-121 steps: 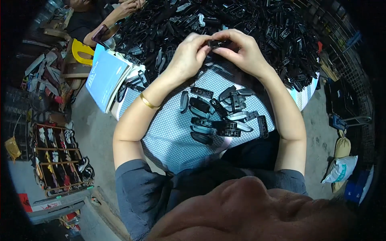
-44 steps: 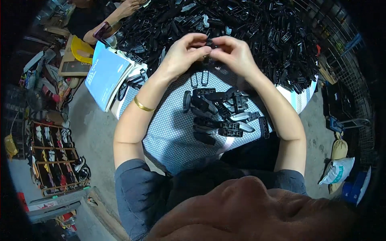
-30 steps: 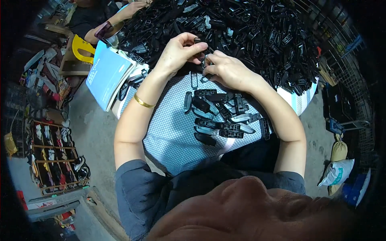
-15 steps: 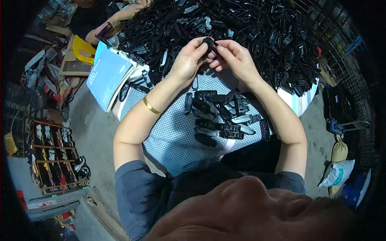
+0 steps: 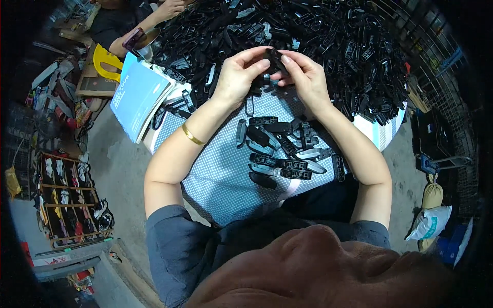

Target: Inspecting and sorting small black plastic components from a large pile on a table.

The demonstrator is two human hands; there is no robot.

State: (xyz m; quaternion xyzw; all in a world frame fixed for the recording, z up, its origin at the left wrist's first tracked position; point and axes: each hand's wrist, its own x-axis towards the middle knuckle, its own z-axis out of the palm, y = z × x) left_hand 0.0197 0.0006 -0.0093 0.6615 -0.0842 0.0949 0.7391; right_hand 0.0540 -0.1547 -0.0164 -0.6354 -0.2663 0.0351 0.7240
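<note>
A small black plastic part (image 5: 275, 58) is held up between my two hands over the near edge of a large heap of like parts (image 5: 308, 31). My left hand (image 5: 239, 73) pinches it from one side with thumb and forefinger. From the other side, the thumb and fingers of my right hand (image 5: 306, 77) grip it. Fingers cover much of it, so its exact kind is hard to make out. Closer to me, several black and grey plastic pieces (image 5: 287, 149) lie in a loose group on the patterned cloth (image 5: 215, 179).
A blue-covered book (image 5: 136, 97) lies at the table's left edge, near a yellow curved object (image 5: 105, 64). Another person's arm (image 5: 149, 24) reaches in at the upper left. A compartmented rack (image 5: 72, 200) stands on the floor left; sacks (image 5: 431, 220) stand right.
My hands have shifted slightly, and the black part between them is turned and tilted differently. The other person's hand at the upper left has moved a little. The loose group looks the same.
</note>
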